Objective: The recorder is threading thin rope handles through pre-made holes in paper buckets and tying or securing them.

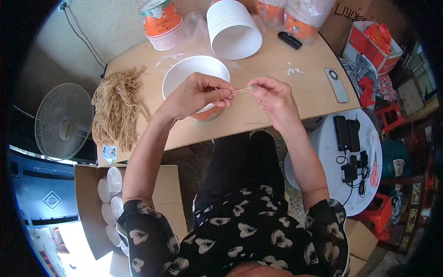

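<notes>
My left hand (198, 94) pinches one end of a thin, pale tan cord (240, 92), held above the table near its front edge. At the cord's other end, the fingertips of my right hand (275, 99) are closed. The cord looks doubled where it spans between them. Just behind and below my left hand stands a white-lined paper bucket (196, 64) with an orange outside, its mouth facing up. A thick bundle of tan cords (117, 104) lies at the table's left end, similar in colour to the held piece.
Stacked buckets (235, 32) line the table's back. A black stapler-like object (290, 40), white scraps (294, 70) and a phone (337, 85) lie to the right. A fan (64, 121) and an open carton of wrapped round items (159, 184) are left; a round white stool-like surface (357, 184) is right.
</notes>
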A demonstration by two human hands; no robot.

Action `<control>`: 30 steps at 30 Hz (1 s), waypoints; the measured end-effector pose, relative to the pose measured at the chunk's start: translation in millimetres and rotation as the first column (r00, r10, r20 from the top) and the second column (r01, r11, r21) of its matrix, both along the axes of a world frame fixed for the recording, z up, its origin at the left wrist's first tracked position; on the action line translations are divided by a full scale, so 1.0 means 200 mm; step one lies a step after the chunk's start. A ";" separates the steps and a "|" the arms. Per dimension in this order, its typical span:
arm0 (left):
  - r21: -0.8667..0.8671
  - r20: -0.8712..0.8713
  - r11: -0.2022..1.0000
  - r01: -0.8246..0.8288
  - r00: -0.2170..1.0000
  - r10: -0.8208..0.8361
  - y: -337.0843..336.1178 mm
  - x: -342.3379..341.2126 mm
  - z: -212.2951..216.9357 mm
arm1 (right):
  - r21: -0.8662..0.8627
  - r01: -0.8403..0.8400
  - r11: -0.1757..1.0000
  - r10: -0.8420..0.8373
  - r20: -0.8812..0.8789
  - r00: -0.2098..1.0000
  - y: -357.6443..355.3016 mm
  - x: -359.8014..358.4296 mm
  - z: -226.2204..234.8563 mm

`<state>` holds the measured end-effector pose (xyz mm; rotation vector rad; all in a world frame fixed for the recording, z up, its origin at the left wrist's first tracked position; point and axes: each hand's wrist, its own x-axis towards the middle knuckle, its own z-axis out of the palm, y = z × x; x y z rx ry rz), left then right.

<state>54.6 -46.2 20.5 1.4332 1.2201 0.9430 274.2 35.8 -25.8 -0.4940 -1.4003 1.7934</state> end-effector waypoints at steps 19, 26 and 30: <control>-0.144 0.025 0.982 0.126 0.992 -0.123 0.03 0.02 0.10 | -0.046 -0.138 0.989 0.135 -0.067 0.989 0.03 0.00 0.04; -0.142 0.071 0.980 0.140 0.989 -0.131 0.05 0.01 0.05 | 0.008 -0.116 0.993 0.117 -0.032 0.993 0.03 -0.01 0.04; -0.094 0.056 0.995 0.029 0.998 -0.024 0.03 0.02 0.02 | -0.016 -0.072 0.997 0.072 -0.021 0.997 0.02 -0.01 0.05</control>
